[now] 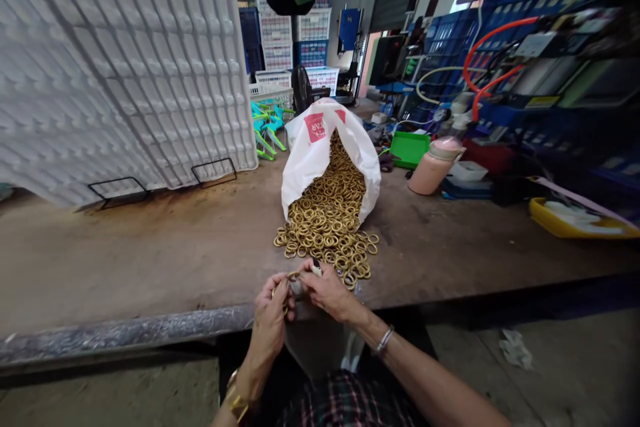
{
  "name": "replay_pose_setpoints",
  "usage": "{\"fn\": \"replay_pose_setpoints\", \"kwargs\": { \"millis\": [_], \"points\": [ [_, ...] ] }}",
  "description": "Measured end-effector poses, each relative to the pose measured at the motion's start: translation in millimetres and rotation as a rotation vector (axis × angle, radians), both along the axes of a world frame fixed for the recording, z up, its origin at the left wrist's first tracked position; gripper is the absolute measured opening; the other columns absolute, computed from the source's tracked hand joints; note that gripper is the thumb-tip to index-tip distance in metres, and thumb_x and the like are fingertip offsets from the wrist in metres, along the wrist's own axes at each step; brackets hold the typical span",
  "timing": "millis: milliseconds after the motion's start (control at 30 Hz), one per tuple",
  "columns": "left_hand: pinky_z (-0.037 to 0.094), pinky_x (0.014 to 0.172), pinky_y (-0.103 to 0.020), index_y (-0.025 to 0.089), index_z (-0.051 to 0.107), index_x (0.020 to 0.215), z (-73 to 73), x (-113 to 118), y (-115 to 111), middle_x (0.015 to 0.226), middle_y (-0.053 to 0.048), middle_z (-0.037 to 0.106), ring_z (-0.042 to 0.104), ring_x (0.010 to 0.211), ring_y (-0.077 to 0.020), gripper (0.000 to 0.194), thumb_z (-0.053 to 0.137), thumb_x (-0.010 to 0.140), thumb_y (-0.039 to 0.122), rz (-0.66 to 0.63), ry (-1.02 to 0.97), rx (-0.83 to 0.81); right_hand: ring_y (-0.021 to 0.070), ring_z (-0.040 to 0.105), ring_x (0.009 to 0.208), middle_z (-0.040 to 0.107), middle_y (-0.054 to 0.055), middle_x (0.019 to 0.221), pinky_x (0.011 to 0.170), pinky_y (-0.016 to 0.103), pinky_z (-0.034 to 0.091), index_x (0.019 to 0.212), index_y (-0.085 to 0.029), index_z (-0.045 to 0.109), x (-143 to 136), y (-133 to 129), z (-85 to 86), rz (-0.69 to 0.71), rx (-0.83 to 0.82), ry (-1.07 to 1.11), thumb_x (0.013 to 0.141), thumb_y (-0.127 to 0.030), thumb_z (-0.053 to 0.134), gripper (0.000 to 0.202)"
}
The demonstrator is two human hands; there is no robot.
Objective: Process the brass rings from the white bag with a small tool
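White ribbed panels (165,60) stand at left on the tabletop (150,260), a pink bottle (433,170) and green tray (410,149) at right; an open white bag (300,150) spills gold-coloured round rings (327,213) before the hands; left hand (271,307) and right hand (325,288) share a narrow grip on one ring (293,274) near the front edge; fingers partly cover it; the left palm's contents are unclear.
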State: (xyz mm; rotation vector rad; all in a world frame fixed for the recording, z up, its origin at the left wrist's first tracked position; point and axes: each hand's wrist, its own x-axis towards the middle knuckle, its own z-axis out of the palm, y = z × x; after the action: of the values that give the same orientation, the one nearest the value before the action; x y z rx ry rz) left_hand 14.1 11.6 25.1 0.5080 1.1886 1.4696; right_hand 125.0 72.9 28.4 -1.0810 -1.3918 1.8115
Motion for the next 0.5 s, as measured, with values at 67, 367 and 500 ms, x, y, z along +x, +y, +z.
{"fn": "replay_pose_setpoints", "kwargs": {
  "millis": [67,367,500],
  "points": [
    [0.030,0.038,-0.015,0.015,0.054,0.087,-0.7,1.0,-1.2,0.053,0.006,0.048,0.040,0.042,-0.0054,0.036,0.065,0.069,0.045,-0.026,0.062,-0.008,0.0034,0.021,0.031,0.036,-0.012,0.048,0.032,0.017,0.018,0.076,-0.020,0.045,-0.8,-2.3,-3.3,0.016,-0.041,0.035,0.074,-0.029,0.046,0.009],
    [0.030,0.040,-0.018,0.016,0.058,0.073,-3.7,2.9,-5.0,0.047,0.006,0.046,0.037,0.040,-0.0064,0.027,0.061,0.072,0.044,-0.011,0.446,-0.010,0.0058,0.033,0.042,0.041,-0.008,0.047,0.043,0.018,0.027,0.065,-0.019,0.046,0.2,-3.5,-0.1,-0.021,0.194,-0.247,0.079,-0.034,0.045,0.021],
    [0.030,0.040,-0.018,0.017,0.058,0.074,-3.6,4.0,-6.1,0.049,0.005,0.047,0.038,0.040,-0.0066,0.025,0.061,0.073,0.042,-0.039,0.422,0.009,0.0068,0.038,0.047,0.043,-0.007,0.049,0.047,0.018,0.029,0.062,-0.018,0.046,1.5,-2.2,5.8,-0.017,0.230,-0.302,0.077,-0.028,0.045,0.018]
  ]
}}
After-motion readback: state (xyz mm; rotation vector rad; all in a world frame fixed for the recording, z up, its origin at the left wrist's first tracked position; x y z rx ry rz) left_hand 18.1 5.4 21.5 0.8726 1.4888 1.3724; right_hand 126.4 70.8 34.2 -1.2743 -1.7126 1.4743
